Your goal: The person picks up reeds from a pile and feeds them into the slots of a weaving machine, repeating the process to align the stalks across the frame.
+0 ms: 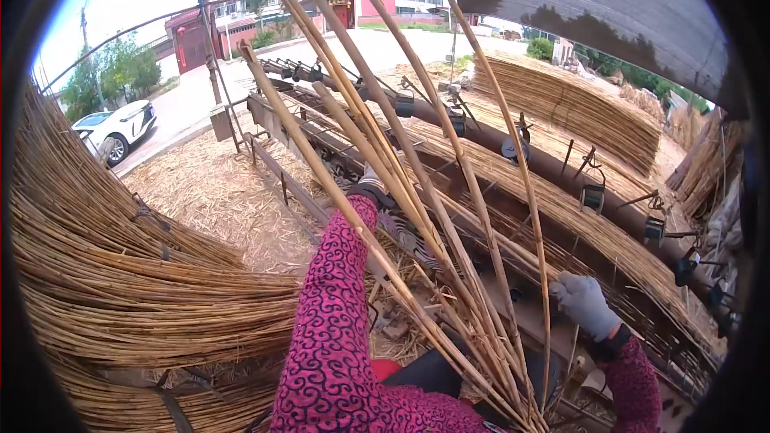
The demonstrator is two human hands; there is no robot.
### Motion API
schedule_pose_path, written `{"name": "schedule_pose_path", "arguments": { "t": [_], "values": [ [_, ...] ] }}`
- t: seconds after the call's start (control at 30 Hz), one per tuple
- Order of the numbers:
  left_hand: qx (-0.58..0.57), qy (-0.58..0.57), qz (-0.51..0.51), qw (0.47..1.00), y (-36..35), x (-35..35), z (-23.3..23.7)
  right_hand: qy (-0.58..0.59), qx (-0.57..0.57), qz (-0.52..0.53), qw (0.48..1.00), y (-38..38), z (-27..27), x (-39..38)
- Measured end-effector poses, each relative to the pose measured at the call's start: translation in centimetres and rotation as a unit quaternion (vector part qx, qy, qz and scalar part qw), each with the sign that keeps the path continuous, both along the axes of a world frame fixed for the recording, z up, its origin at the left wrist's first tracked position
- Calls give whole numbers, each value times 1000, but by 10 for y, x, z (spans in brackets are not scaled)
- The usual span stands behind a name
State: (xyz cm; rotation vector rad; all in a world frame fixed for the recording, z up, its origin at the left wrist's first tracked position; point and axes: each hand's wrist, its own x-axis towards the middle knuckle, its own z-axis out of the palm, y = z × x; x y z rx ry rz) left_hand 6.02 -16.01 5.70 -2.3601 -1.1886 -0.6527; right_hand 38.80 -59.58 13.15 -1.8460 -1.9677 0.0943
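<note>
Clasping rightmost of reed stalks (pixel 417 192) in closed right grip (pixel 584 305), near right; reaching left grip (pixel 371 184) far among them, closure impossible to tell. Fanning loosely from near centre over weaving frame (pixel 481 140); probably risking slipping, snapping or snagging there.

The long tan reed stalks (pixel 417 192) look dry, matt and fibrous. The grey glove (pixel 584 303) and magenta patterned sleeve (pixel 333 329) are soft cloth. The long machine frame (pixel 553 164) is dull, rusty metal.

The reeds (pixel 385 152) are golden tan; the sleeves (pixel 333 329) magenta with black swirls; the glove (pixel 584 303) grey; the car (pixel 116 124) white
</note>
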Motion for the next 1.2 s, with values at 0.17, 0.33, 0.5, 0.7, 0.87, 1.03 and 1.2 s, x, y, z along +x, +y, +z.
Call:
{"name": "schedule_pose_path", "arguments": {
  "t": [0.17,0.33,0.5,0.7,0.87,1.03,1.2],
  "values": [
    [-14,-33,-106,994,-25,62,-49,-36,-23,-12,999,88,-61,-48],
    [-155,109,-206,960,-108,98,-68,17,-29,15,999,130,-112,-56],
    [-111,-6,-175,978,-74,87,-60,374,-147,26,915,117,-136,-8],
    [-44,117,-47,991,-74,62,-15,303,-159,-26,939,39,-142,23],
    [23,52,-106,993,-58,58,-41,374,-212,-113,896,-40,-180,65],
    [-80,46,-91,991,-89,43,-31,-89,-150,68,982,-132,-227,150],
    [-105,91,-103,985,-88,32,-44,-163,-98,38,981,-206,-157,106]
  ]
}}
